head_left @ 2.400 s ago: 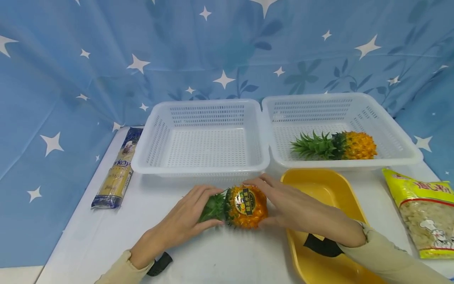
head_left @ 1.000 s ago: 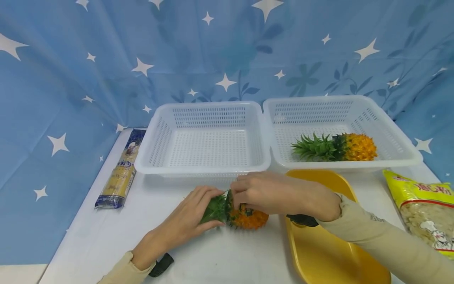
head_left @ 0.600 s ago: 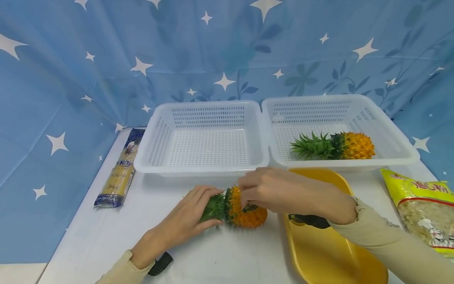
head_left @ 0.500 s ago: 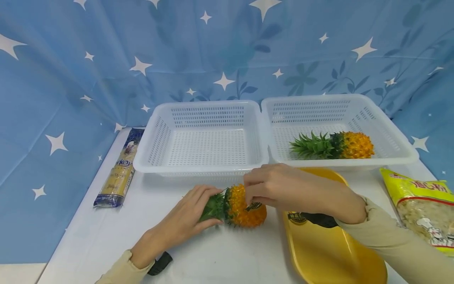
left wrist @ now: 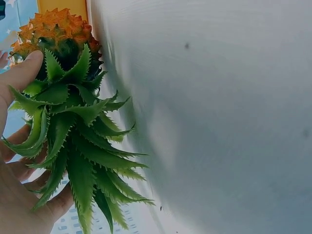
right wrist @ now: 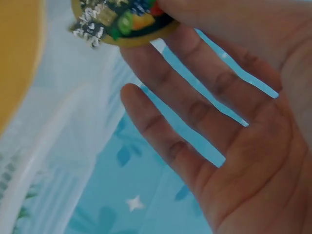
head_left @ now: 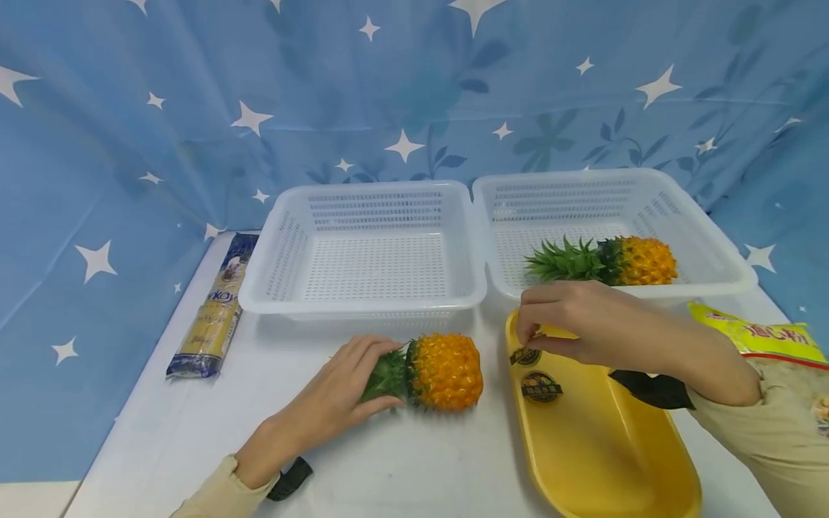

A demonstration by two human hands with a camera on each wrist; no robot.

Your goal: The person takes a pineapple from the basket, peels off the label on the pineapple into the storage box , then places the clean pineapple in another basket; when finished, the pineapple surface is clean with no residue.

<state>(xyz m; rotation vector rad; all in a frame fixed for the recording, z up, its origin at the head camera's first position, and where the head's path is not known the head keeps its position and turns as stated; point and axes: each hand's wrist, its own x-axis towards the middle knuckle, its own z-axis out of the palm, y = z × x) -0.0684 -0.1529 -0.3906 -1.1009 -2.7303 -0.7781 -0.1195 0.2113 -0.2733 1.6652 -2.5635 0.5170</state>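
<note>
A small orange pineapple (head_left: 447, 372) lies on its side on the white table, its green crown pointing left. My left hand (head_left: 337, 392) holds it around the leafy crown; in the left wrist view the thumb (left wrist: 27, 68) rests near the base of the leaves and the fingers pass behind them. Over the far end of a yellow tray (head_left: 605, 446), my right hand (head_left: 583, 316) pinches a round fruit sticker (right wrist: 126, 19) between thumb and fingertips. Another round sticker (head_left: 541, 386) is on the tray's inner left side.
Two white plastic baskets stand side by side at the back: the left basket (head_left: 363, 307) and the right basket (head_left: 706, 280), which holds another pineapple (head_left: 644, 260). A pasta packet (head_left: 214, 313) lies at the left. A yellow-topped bag of pasta (head_left: 771, 345) lies at the right, partly behind my right arm.
My right hand has peeled the sticker off the pineapple and carried it right, over the yellow tray. The pineapple's orange side is now bare. My left hand stays on the crown.
</note>
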